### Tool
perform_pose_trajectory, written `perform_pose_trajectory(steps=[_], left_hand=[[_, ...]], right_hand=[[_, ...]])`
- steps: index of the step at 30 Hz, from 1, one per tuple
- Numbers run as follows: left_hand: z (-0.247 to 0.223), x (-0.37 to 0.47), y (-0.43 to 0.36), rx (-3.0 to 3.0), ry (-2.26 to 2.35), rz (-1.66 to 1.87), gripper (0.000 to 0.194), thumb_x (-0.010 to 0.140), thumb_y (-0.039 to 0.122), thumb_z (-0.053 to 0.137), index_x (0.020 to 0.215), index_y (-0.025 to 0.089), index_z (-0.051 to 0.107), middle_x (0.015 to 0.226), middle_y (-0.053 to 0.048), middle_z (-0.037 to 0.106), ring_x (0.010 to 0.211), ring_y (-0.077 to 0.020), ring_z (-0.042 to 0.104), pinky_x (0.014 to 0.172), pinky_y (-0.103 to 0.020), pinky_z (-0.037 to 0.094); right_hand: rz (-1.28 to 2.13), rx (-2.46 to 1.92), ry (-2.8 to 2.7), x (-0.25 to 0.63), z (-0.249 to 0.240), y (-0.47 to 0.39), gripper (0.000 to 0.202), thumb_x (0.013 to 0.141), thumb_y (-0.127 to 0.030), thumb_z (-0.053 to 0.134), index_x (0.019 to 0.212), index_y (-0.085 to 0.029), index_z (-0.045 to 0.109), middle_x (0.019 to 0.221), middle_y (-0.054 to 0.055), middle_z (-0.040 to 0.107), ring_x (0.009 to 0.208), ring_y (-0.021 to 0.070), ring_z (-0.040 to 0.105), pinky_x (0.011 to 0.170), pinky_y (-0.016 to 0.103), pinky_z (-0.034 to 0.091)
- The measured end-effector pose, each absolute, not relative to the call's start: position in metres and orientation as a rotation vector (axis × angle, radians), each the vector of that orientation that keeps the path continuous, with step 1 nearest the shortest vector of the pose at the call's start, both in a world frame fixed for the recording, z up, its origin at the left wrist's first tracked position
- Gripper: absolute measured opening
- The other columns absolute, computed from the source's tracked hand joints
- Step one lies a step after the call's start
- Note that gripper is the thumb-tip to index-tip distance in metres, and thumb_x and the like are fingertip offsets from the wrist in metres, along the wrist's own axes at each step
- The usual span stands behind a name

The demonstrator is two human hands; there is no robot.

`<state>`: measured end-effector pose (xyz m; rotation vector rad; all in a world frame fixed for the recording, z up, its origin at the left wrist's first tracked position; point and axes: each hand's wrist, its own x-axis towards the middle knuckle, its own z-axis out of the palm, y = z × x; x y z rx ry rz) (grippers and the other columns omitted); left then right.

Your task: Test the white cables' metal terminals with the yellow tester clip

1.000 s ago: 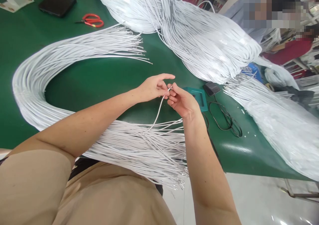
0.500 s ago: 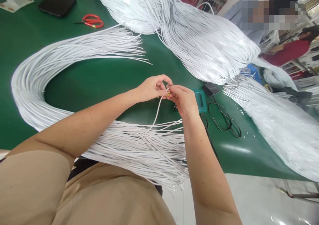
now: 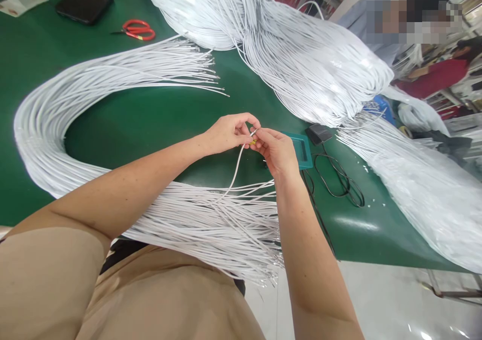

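Observation:
Near the middle of the view my left hand (image 3: 229, 133) pinches a white cable (image 3: 236, 172) close to its end. My right hand (image 3: 278, 149) meets it there, thumb and fingertips closed on the cable's tip. A small yellow piece (image 3: 253, 142) shows between the two hands; its kind is too small to make out. The held cable runs down into a bundle of white cables (image 3: 211, 214), which curves in a U around the left side of the table. Just behind my right hand sits a teal device (image 3: 302, 150), partly hidden by it.
Red-handled scissors (image 3: 138, 29) and a black flat box (image 3: 84, 3) lie at the far left of the green table (image 3: 124, 124). A large heap of white cables (image 3: 312, 64) covers the back. A black cord (image 3: 341, 179) coils at the right. Other people (image 3: 437, 76) are farther off.
The hands stay almost in place, still closed at the cable's end. At the tip, a darker stretch now shows between the fingers. The view has shifted very slightly.

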<state>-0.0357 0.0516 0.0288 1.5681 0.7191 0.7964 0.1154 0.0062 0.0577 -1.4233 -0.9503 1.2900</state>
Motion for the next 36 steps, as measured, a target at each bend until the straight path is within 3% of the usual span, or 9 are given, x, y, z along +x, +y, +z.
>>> perform_pose_trajectory(steps=[6, 13, 17, 21, 24, 27, 32, 36], left_hand=[[0.029, -0.038, 0.054, 1.531, 0.778, 0.835, 0.032, 0.071, 0.018, 0.07, 0.099, 0.017, 0.056, 0.069, 0.001, 0.068, 0.061, -0.0128, 0.067, 0.063, -0.024, 0.05], [0.029, -0.039, 0.054, 1.481, 0.8, 0.832, 0.034, 0.068, 0.018, 0.075, 0.093, 0.017, 0.052, 0.068, 0.001, 0.069, 0.061, -0.0141, 0.068, 0.063, -0.025, 0.05], [0.029, -0.038, 0.055, 1.45, 0.804, 0.824, 0.036, 0.065, 0.019, 0.079, 0.091, 0.016, 0.054, 0.066, -0.001, 0.069, 0.061, -0.015, 0.068, 0.065, -0.027, 0.051], [0.033, -0.04, 0.057, 1.199, 0.831, 0.71, 0.04, 0.062, 0.017, 0.083, 0.094, 0.013, 0.06, 0.068, -0.004, 0.071, 0.064, -0.0167, 0.069, 0.067, -0.031, 0.054], [0.033, -0.043, 0.059, 0.926, 0.811, 0.619, 0.039, 0.059, 0.017, 0.085, 0.092, 0.012, 0.064, 0.074, -0.006, 0.073, 0.072, -0.0168, 0.071, 0.076, -0.032, 0.056], [0.03, -0.045, 0.062, 0.869, 0.808, 0.575, 0.039, 0.059, 0.015, 0.086, 0.092, 0.012, 0.066, 0.078, -0.008, 0.074, 0.074, -0.0158, 0.072, 0.08, -0.03, 0.057], [0.022, -0.045, 0.065, 1.039, 0.906, 0.537, 0.05, 0.054, 0.014, 0.088, 0.097, 0.013, 0.062, 0.071, -0.005, 0.072, 0.071, -0.0185, 0.072, 0.077, -0.033, 0.058], [0.019, -0.042, 0.064, 1.147, 0.968, 0.521, 0.047, 0.057, 0.012, 0.085, 0.096, 0.014, 0.059, 0.066, -0.003, 0.071, 0.066, -0.0185, 0.072, 0.073, -0.033, 0.058]], right_hand=[[1.058, -1.662, -0.999, 0.115, 0.058, 0.006, 0.007, 0.063, -0.022, 0.064, 0.06, -0.016, 0.065, 0.056, -0.004, 0.054, 0.055, 0.0087, 0.052, 0.059, 0.023, 0.053], [1.019, -1.619, -1.201, 0.117, 0.058, 0.01, 0.027, 0.076, -0.04, 0.061, 0.09, -0.019, 0.071, 0.081, -0.001, 0.067, 0.069, 0.0103, 0.058, 0.07, 0.025, 0.051], [0.897, -1.654, -1.429, 0.115, 0.056, 0.012, 0.021, 0.078, -0.038, 0.062, 0.08, -0.018, 0.068, 0.074, -0.001, 0.067, 0.07, 0.0132, 0.058, 0.07, 0.027, 0.047], [0.437, -1.705, -1.803, 0.116, 0.054, 0.01, 0.02, 0.087, -0.026, 0.052, 0.069, -0.02, 0.059, 0.072, 0.001, 0.061, 0.07, 0.015, 0.052, 0.069, 0.028, 0.041], [0.023, -1.628, -2.095, 0.117, 0.048, 0.009, 0.028, 0.095, -0.023, 0.04, 0.071, -0.021, 0.054, 0.079, 0.006, 0.06, 0.078, 0.019, 0.051, 0.074, 0.031, 0.039], [-0.125, -1.608, -2.251, 0.121, 0.041, 0.009, 0.033, 0.099, -0.026, 0.032, 0.077, -0.021, 0.057, 0.083, 0.009, 0.061, 0.082, 0.0218, 0.051, 0.078, 0.034, 0.039], [-0.093, -1.745, -2.333, 0.137, 0.035, 0.012, 0.018, 0.092, -0.022, 0.048, 0.103, -0.018, 0.062, 0.105, 0.011, 0.067, 0.097, 0.0265, 0.055, 0.09, 0.039, 0.039], [0.013, -1.873, -2.44, 0.149, 0.036, 0.015, 0.013, 0.085, -0.013, 0.053, 0.092, -0.019, 0.062, 0.093, 0.01, 0.071, 0.091, 0.0261, 0.059, 0.1, 0.045, 0.034]])
